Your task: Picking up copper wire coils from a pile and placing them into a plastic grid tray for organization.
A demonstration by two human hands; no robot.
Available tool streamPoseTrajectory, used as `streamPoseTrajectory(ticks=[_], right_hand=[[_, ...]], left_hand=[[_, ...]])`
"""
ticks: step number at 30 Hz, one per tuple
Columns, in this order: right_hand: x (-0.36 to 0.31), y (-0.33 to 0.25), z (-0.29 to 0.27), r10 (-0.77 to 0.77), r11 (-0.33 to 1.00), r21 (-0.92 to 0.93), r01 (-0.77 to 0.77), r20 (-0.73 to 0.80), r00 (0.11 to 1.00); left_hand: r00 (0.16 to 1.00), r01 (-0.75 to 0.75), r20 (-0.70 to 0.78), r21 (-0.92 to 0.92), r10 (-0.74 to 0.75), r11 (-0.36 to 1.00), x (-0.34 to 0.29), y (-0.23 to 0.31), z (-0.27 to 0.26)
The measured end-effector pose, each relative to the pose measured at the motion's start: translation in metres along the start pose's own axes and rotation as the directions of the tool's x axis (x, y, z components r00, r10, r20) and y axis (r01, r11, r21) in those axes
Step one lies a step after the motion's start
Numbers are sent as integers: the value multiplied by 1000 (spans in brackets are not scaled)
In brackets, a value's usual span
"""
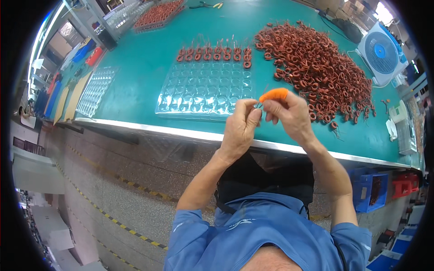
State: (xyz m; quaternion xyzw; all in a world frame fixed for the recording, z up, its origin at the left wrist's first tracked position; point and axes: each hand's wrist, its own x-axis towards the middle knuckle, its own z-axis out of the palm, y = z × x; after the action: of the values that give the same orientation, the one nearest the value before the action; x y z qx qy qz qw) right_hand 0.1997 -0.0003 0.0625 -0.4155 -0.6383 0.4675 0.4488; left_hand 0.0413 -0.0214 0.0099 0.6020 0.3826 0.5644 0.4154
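Near the table's front edge, my left hand (240,128) and my right hand (291,115) meet with fingertips pinched close together. Between them are thin wire leads (259,105) of a small ring coil, whose body the fingers mostly hide. An orange finger cover (274,94) is on my right index finger. Just beyond my left hand lies a clear plastic tray (203,86) with round pockets. Reddish-brown ring coils (217,56) fill its far rows, their leads sticking up. To the right of it spreads a big heap of loose coils (316,67).
A blue-and-white fan (382,52) stands at the back right. Another coil-filled tray (158,16) and pliers (205,5) lie at the far side. An unfilled clear tray (96,90) rests at the left. A blue crate (370,192) sits below the table's right end.
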Motion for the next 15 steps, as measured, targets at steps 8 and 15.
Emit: streamPoseTrajectory(ticks=[8,15], right_hand=[[141,31,-9,-102,966,-238,102,11,995],[116,11,17,84,996,-60,-71,262,961]], left_hand=[[987,4,-160,188,27,982,12,-23,-29],[979,19,-198,-183,-56,983,14,-23,-33]])
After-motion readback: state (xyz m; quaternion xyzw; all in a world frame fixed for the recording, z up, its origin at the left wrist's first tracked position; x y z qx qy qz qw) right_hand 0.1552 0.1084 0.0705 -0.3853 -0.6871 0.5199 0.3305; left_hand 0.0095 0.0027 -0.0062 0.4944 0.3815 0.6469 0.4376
